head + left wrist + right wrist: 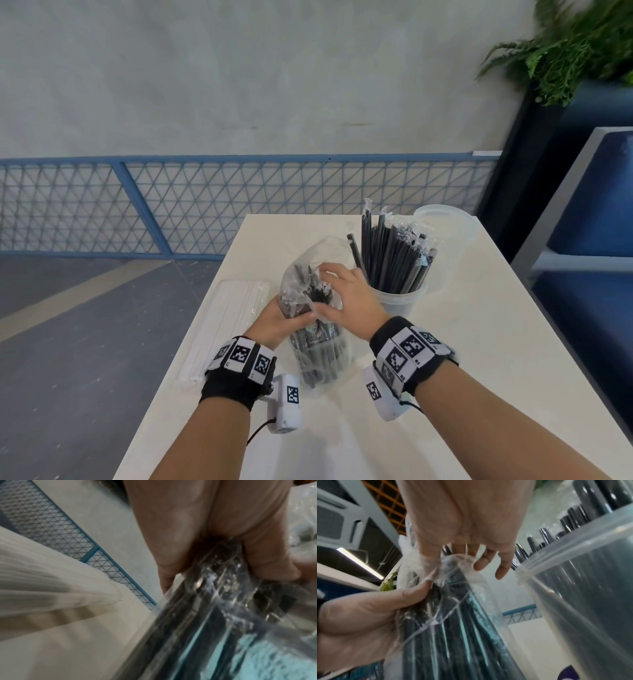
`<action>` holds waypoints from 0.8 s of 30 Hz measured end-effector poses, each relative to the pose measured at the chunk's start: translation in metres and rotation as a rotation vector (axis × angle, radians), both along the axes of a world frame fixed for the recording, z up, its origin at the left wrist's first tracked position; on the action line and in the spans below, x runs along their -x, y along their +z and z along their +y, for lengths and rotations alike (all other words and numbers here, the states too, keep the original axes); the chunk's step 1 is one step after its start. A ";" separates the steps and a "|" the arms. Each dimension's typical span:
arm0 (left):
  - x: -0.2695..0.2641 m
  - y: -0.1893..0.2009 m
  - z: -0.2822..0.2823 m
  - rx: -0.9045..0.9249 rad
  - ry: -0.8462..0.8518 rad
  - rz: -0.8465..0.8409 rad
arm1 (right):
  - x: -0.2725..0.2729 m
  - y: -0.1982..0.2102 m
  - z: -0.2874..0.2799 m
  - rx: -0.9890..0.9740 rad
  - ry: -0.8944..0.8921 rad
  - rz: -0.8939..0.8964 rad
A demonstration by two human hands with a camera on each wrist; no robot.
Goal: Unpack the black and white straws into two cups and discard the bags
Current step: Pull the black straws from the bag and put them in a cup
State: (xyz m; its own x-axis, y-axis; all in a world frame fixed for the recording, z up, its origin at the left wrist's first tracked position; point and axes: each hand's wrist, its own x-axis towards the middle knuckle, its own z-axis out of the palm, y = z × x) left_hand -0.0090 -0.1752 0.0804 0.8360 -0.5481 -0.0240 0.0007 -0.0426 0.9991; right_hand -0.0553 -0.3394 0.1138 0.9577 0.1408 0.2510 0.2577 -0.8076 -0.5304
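Observation:
A clear bag of black straws (pixel 318 349) stands tilted on the white table (pixel 479 342). My left hand (pixel 281 318) grips it round the middle, thumb in front. My right hand (pixel 346 291) curls over the bag's top; in the right wrist view one finger of the right hand (pixel 467 520) is wrapped in the bag's film (pixel 453 628) while two fingers hang free. A clear cup (pixel 397 301) holding several black straws (pixel 394 260) stands just right of my hands. A sealed bag of white straws (pixel 233 318) lies along the table's left edge.
A second clear cup (pixel 445 226), with nothing visible inside, stands behind the filled one at the far right of the table. A blue mesh railing (pixel 205 205) runs beyond the table. A blue seat (pixel 589 274) and a potted plant (pixel 565 51) are on the right.

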 end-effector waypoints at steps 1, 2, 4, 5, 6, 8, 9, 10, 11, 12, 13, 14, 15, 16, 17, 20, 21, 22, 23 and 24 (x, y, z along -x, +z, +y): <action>0.000 0.001 0.000 -0.005 -0.019 0.008 | -0.001 0.001 -0.001 -0.046 0.033 0.063; 0.000 0.000 0.001 -0.008 -0.036 0.017 | -0.001 0.002 -0.001 -0.128 0.069 0.105; 0.000 -0.001 0.002 -0.013 -0.060 0.035 | -0.001 0.000 -0.003 -0.328 0.103 0.176; 0.001 -0.001 0.001 -0.016 -0.065 0.044 | 0.001 0.001 -0.003 -0.413 0.108 0.214; 0.002 -0.001 0.000 -0.017 -0.076 0.046 | 0.002 0.001 -0.003 -0.486 0.108 0.258; 0.002 0.001 -0.002 -0.018 -0.096 0.045 | 0.001 -0.001 -0.002 -0.576 0.090 0.321; 0.003 0.002 -0.002 -0.015 -0.103 0.046 | 0.000 -0.003 -0.002 -0.604 0.083 0.342; 0.002 0.002 -0.002 -0.018 -0.115 0.046 | -0.001 -0.003 -0.001 -0.636 0.084 0.364; 0.001 0.001 -0.003 -0.022 -0.135 0.046 | -0.001 -0.004 0.000 -0.662 0.077 0.388; 0.001 0.001 -0.003 -0.022 -0.149 0.055 | -0.002 -0.005 0.001 -0.683 0.068 0.401; 0.002 0.002 -0.003 -0.019 -0.157 0.061 | -0.003 -0.007 0.001 -0.705 0.050 0.393; 0.001 0.001 -0.004 -0.004 -0.153 0.065 | -0.004 -0.008 0.001 -0.723 0.027 0.372; 0.002 0.002 -0.004 0.010 -0.144 0.063 | -0.004 -0.009 0.002 -0.744 0.009 0.344; 0.003 0.003 -0.005 0.018 -0.136 0.059 | -0.004 -0.011 0.002 -0.766 -0.009 0.317; 0.003 0.003 -0.006 0.011 -0.127 0.058 | -0.004 -0.013 0.003 -0.796 -0.024 0.299; -0.001 -0.002 -0.008 0.005 -0.082 0.066 | -0.003 -0.014 0.004 -0.938 -0.058 0.286; -0.002 -0.004 -0.007 0.009 -0.062 0.075 | -0.004 -0.012 0.002 -1.001 -0.068 0.284; -0.003 -0.007 -0.006 0.009 -0.044 0.083 | -0.004 -0.009 0.000 -1.059 -0.083 0.277; -0.004 -0.010 -0.005 0.008 -0.034 0.091 | -0.004 -0.005 -0.003 -1.110 -0.101 0.266; -0.005 -0.013 -0.005 0.010 -0.026 0.100 | -0.004 -0.001 -0.004 -1.142 -0.114 0.252</action>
